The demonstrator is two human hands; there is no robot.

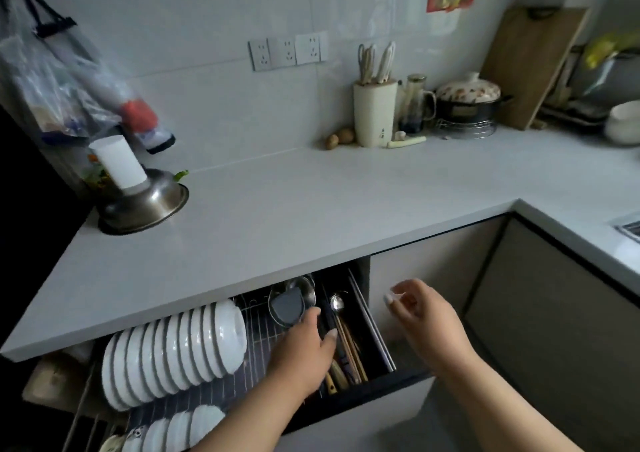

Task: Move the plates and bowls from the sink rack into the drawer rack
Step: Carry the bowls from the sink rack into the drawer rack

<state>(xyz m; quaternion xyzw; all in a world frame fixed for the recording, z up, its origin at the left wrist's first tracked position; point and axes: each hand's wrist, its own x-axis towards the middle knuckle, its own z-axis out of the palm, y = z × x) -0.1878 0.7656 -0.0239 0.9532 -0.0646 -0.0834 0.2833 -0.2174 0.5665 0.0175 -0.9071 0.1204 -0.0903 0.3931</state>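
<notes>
White ceramic bowls [173,347] sitting at 8 o'clock, fragile, slippery; grab rims. Left hand [304,351] reaching empty, loose; right hand [426,316] hovering loose, empty.

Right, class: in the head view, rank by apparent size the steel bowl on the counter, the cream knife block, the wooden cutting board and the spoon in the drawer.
1. Cutting board
2. Steel bowl
3. Knife block
4. Spoon

The board and block stand farther back, so true sizes may differ.
</notes>
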